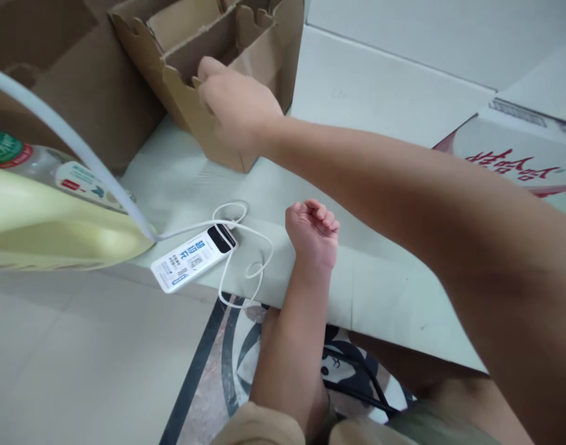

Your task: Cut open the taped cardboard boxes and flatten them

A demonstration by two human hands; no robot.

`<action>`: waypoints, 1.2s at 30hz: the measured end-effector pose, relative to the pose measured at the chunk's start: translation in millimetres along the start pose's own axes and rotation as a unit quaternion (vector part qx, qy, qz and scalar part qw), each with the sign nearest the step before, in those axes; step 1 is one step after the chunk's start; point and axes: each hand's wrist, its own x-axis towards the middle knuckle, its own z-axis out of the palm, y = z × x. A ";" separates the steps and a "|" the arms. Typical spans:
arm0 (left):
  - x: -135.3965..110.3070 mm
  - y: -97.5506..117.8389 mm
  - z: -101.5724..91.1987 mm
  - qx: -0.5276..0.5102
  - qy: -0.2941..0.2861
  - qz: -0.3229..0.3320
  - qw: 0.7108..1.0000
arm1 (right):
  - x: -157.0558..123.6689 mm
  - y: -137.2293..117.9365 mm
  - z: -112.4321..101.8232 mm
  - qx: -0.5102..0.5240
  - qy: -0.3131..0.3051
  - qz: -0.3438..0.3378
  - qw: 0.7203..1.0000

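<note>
My right hand (239,105) reaches across from the right to a brown cardboard box (218,145) with notched upper edges and inner dividers. Its fingers are closed at the near wall of the box, on the edge; the fingertips are partly hidden and slightly blurred. Lower down, my left hand (313,233) rests palm up above the pale surface (380,296), its fingers loosely curled in and nothing in them. To its left lies a white power bank (194,258) with blue print and a dark end panel. A thin white cable (269,247) loops between the power bank and that hand.
A yellow-green rounded object (55,222) with a white curved handle (65,117) stands at left, before a plastic bottle (74,173). Behind is a larger cardboard box (92,93). A white carton with red lettering (515,145) is at right. Patterned matting (241,358) lies below.
</note>
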 end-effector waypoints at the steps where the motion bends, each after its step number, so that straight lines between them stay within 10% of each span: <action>1: -2.9 3.0 0.9 0.004 0.005 0.012 1.000 | -8.7 2.8 -3.6 -0.075 0.001 -0.004 0.997; 6: -14.0 5.0 -5.2 0.131 0.026 0.293 0.947 | -64.8 26.7 -29.5 -0.214 0.022 0.001 0.977; 14: -20.6 -1.9 -15.7 0.324 0.036 0.727 0.605 | -226.2 94.1 -60.1 -0.066 0.302 -0.036 0.950; 16: -20.9 -3.4 -13.7 0.308 0.019 0.769 0.560 | -276.0 97.6 -67.8 -0.116 0.334 -0.074 0.933; 24: -19.5 -26.4 -3.8 0.508 -0.184 0.565 0.623 | -421.5 87.8 -81.7 -0.222 0.384 -0.102 0.891; 30: -8.3 -56.0 3.1 0.424 -0.293 0.444 0.733 | -450.2 98.3 -80.0 -0.214 0.445 -0.086 0.865; 36: -8.9 -76.9 10.2 0.440 -0.279 0.401 0.753 | -457.8 119.9 -84.2 -0.213 0.480 -0.043 0.850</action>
